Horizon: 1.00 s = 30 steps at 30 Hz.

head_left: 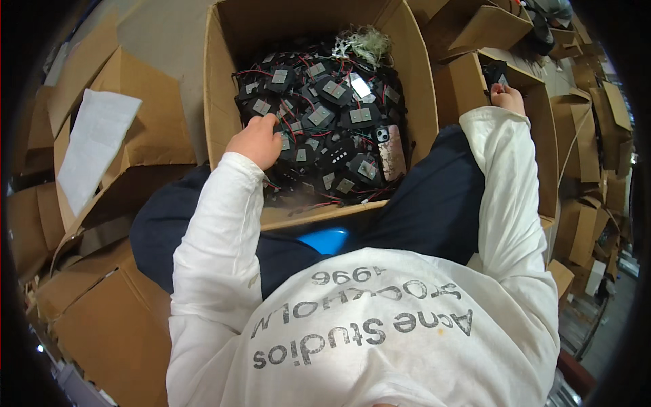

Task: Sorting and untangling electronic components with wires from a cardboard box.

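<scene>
Between my legs a large open cardboard box [423,81] is heaped with black plastic parts [333,91], each with a silvery metal plate and thin red and green wires. My left hand [258,141] is over the box's left side, its fingers curled down among the parts. What those fingers hold, if anything, is hidden. At the right, over a second cardboard box [537,129], my right hand [508,99] is closed on a black part [496,73], which shows just beyond the fingers.
A phone [391,153] in a patterned case lies on the heap's right side. Tangled pale strands [366,46] lie at its far right. A white sheet [98,146] drapes over an open carton [152,132] on the left. More cartons [583,132] stand at the right. Something blue [324,240] shows between my legs.
</scene>
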Each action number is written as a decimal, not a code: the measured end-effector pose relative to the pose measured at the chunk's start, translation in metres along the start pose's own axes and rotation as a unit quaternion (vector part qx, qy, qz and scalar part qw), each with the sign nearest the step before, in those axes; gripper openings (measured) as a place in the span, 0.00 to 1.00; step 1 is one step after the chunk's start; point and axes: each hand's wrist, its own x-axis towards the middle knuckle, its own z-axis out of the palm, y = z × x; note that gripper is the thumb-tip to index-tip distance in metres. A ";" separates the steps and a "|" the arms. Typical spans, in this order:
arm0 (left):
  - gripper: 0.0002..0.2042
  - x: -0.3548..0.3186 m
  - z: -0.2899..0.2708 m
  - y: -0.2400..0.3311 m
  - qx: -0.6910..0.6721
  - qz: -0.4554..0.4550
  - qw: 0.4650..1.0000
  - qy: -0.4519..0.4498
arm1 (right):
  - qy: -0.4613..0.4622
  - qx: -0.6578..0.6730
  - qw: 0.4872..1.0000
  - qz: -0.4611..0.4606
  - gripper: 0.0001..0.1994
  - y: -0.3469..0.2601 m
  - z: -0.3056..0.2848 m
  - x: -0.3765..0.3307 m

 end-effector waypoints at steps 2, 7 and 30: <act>0.20 -0.028 0.009 -0.045 0.063 -0.114 0.991 -0.042 | -0.057 -0.205 0.977 0.013 0.11 -0.032 0.124 -0.047; 0.30 0.049 0.085 -0.011 0.114 -0.015 0.990 -0.081 | 0.194 0.503 0.810 0.231 0.28 -0.057 0.030 0.016; 0.07 -0.012 -0.043 0.092 -0.081 0.069 0.986 0.128 | -0.267 -0.169 0.904 -0.288 0.19 -0.205 0.264 -0.171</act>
